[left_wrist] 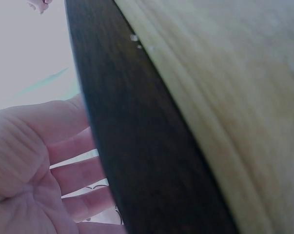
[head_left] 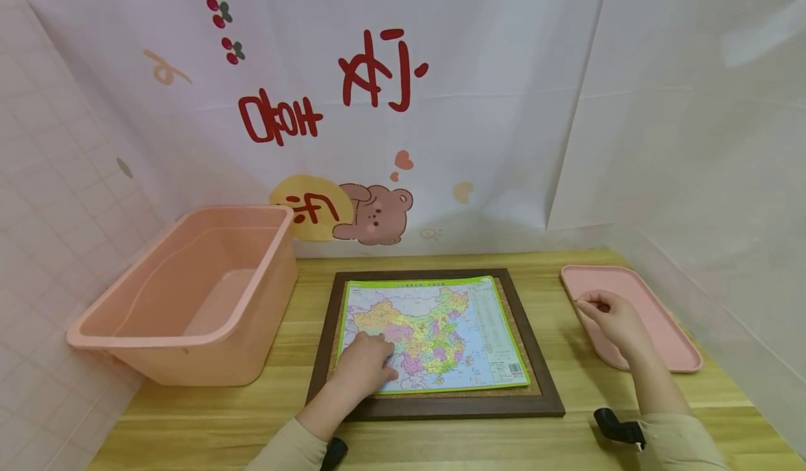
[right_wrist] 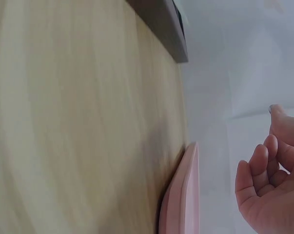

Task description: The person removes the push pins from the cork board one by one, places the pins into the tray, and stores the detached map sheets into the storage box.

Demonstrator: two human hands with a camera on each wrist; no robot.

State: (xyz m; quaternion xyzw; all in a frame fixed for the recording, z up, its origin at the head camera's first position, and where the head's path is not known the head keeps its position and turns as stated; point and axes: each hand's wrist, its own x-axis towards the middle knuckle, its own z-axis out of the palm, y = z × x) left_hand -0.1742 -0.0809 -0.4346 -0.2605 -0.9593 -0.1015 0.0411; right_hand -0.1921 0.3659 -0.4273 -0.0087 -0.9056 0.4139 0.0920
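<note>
A printed map sheet (head_left: 409, 373) with a green border lies on a cork board (head_left: 534, 385) in a dark wooden frame (head_left: 441, 406). My left hand (head_left: 364, 364) rests on the map's lower left, its fingers stretched over the sheet. The left wrist view shows that palm (left_wrist: 20, 161) beside the dark frame edge (left_wrist: 142, 126). Over the left rim of a pink tray (head_left: 667, 317), my right hand (head_left: 613, 317) pinches a tiny silvery thing (right_wrist: 271, 108) between thumb and forefinger. Fingertips hide most of it, so I cannot tell its kind.
A deep pink basin (head_left: 264, 324) stands left of the framed board on the wooden table (head_left: 208, 422). Behind the table hangs a white printed cloth (head_left: 491, 142). Black wrist mounts (head_left: 620, 430) sit at both sleeves.
</note>
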